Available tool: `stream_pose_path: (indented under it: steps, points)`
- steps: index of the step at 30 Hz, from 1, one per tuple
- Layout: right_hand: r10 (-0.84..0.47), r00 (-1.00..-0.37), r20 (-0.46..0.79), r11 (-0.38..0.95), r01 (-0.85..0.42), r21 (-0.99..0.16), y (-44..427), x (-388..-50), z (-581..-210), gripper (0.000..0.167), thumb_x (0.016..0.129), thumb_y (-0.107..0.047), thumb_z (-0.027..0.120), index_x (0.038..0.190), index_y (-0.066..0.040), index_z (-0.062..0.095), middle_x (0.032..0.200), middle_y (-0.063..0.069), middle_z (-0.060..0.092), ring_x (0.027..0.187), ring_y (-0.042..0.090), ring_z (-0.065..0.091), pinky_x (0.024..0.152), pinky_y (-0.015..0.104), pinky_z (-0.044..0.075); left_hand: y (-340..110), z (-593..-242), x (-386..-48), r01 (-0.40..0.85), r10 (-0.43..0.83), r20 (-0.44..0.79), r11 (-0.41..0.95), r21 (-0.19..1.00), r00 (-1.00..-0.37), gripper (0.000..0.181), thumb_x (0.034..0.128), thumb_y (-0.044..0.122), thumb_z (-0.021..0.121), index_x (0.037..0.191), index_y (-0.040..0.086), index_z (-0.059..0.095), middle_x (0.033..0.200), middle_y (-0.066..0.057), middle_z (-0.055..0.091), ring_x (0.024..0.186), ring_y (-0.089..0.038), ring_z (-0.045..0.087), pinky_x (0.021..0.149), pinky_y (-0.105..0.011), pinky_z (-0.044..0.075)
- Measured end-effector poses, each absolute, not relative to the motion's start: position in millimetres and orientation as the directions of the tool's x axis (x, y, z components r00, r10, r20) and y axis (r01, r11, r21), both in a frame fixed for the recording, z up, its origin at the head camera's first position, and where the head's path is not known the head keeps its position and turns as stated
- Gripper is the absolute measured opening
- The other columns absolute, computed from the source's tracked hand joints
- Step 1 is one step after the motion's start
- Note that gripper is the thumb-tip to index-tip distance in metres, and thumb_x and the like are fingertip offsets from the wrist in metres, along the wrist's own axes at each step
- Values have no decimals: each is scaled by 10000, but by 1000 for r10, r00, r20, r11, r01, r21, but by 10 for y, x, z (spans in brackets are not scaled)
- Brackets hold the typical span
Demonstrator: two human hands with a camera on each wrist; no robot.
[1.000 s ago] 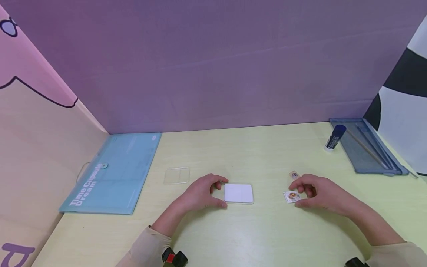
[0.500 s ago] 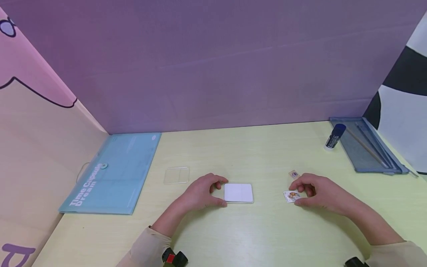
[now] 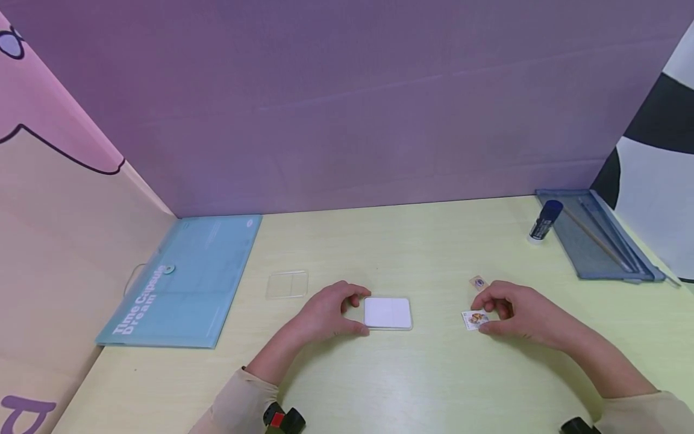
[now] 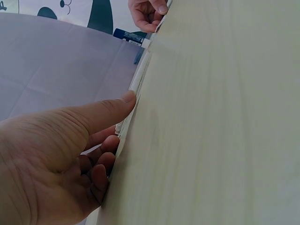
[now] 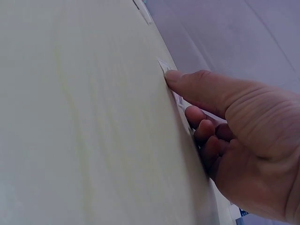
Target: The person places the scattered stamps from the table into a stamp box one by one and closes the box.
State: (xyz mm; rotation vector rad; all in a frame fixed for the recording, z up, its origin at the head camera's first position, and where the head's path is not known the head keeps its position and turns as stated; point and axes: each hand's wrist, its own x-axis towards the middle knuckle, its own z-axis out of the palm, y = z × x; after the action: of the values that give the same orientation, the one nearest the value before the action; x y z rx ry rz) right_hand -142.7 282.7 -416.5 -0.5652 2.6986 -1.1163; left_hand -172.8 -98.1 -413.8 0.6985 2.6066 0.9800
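Note:
In the head view, a shallow clear plastic case with a white, card-like sheet in it lies flat on the table. My left hand holds its left end, the thumb at the near corner and the forefinger at the far one. To the right, my right hand pinches a small picture stamp between thumb and forefinger, low over the table; part of the stamp is hidden by the fingers. Just beyond it lies a smaller brownish stamp. Seen from the right wrist, the thumb rests along the stamp's edge.
A clear plastic lid-like piece lies beyond my left hand. A blue document folder is at the left. Back right, a glue stick stands beside a grey-blue mesh pouch with slim tools. A purple curtain closes off the back.

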Motion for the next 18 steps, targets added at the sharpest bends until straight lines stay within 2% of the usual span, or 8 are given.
stream_pose_path:
  steps: [18]
  points:
    - [-406, -913, 51, 641, -324, -696, 2824, -1416, -4167, 275, 804, -153, 865, 1009, -167, 683, 850, -45, 531, 699, 77, 468, 610, 228, 399, -987, -4141, -1733, 358, 532, -65, 649, 671, -844, 555, 782, 223, 897, 1280, 165, 659, 988, 64, 558, 867, -142, 497, 744, -268, 425]
